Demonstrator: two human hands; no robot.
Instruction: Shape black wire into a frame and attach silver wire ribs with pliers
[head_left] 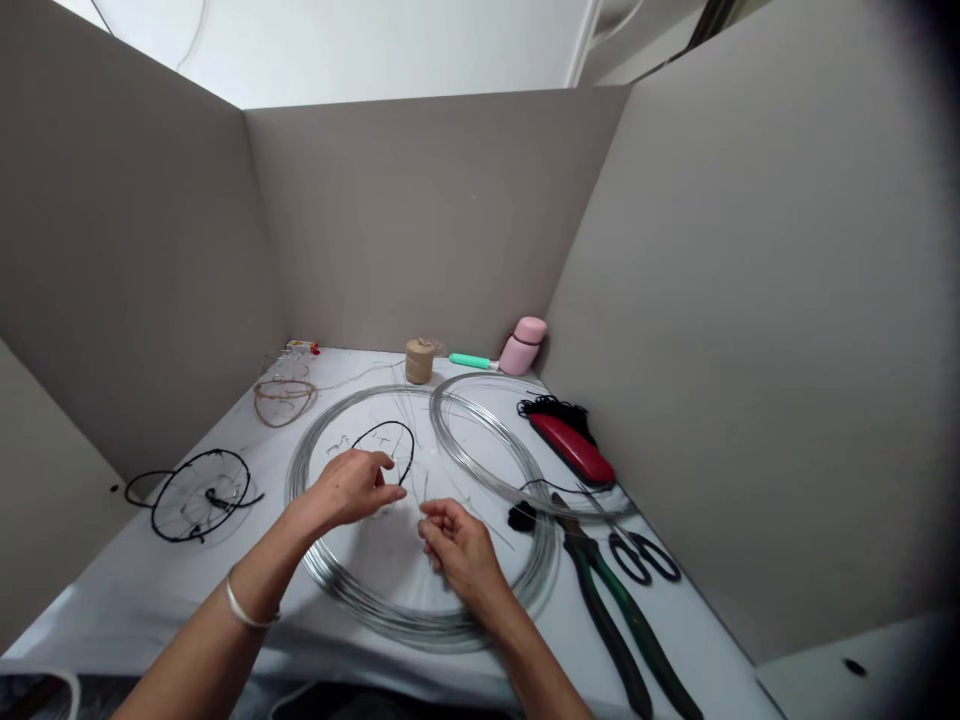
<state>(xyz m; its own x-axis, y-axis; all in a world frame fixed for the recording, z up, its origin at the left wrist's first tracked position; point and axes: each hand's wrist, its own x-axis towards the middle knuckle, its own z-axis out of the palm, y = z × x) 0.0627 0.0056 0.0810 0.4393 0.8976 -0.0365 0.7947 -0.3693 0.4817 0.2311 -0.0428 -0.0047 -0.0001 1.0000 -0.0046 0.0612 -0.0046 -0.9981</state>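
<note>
My left hand [354, 487] hovers over the middle of a large coil of silver wire [322, 575], fingers curled together in a pinch on a thin piece of wire. My right hand [457, 548] is close beside it, fingers also curled in a pinch on fine wire. A small black wire loop [405, 445] lies just beyond my left fingers. Short bits of thin wire lie scattered inside the coil. A silver bangle is on my left wrist.
A second silver wire coil [450, 445] overlaps the first at right. Green-handled pliers [622, 620], black scissors [645, 555], a red case [574, 448], a black wire frame [196, 493], a copper wire bundle [283, 397], a twine spool [419, 360] and a pink bottle [523, 345] lie around. Grey partition walls enclose the table.
</note>
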